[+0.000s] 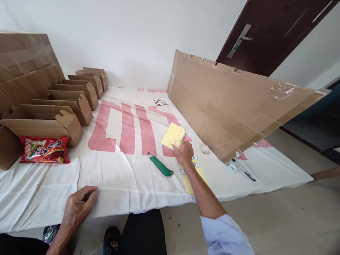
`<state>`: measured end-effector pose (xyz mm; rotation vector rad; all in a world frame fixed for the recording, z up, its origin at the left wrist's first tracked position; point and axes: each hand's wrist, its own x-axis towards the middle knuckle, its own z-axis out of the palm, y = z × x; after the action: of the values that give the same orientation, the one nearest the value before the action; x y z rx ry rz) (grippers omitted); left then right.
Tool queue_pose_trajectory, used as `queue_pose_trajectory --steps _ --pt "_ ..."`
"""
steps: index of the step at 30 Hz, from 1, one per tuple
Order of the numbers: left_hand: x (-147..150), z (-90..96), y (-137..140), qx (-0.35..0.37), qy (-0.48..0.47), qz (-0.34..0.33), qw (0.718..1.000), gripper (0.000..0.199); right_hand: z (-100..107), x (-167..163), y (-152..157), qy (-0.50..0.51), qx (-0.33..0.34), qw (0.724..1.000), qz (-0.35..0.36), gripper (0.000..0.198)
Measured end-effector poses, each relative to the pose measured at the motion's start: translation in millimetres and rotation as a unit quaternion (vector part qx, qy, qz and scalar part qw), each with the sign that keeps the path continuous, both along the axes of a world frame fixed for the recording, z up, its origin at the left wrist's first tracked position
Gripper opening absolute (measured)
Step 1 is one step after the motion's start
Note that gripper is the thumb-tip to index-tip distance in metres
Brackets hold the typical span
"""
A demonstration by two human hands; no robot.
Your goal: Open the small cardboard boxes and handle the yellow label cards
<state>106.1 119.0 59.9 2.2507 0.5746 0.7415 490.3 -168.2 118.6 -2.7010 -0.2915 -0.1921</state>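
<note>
My right hand (184,153) pinches the near edge of a yellow sheet of notepaper (172,136) with one wavy side, over the cloth-covered table. Partly hidden under my right forearm is a yellow strip with blue-outlined squares (194,174). A green utility knife (160,166) lies just left of it, its tip pointing up and left. My left hand (80,205) rests at the near table edge, fingers loosely curled, with nothing visible in it.
Several open cardboard boxes (69,112) line the left side, a red food packet (46,149) before them. An upright cardboard panel (232,101) borders the right. Near it lie a tape roll (231,168) and a black pen-like tool (245,171). A small patterned packet (160,102) lies farther back.
</note>
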Motion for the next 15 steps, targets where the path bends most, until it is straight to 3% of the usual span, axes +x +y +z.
queue_pose_trajectory --steps 4,9,15 --pt "0.2 0.4 -0.1 -0.007 0.014 0.020 1.000 0.028 14.3 52.2 7.3 0.086 -0.008 0.995 -0.053 0.060" --pt "-4.7 -0.9 1.1 -0.023 0.041 0.046 0.998 0.029 7.3 74.9 30.5 0.111 0.037 0.990 -0.080 0.089" --pt "-6.6 -4.6 4.5 -0.024 0.065 0.061 0.996 0.031 0.4 75.6 43.4 0.108 0.186 0.971 -0.105 0.064"
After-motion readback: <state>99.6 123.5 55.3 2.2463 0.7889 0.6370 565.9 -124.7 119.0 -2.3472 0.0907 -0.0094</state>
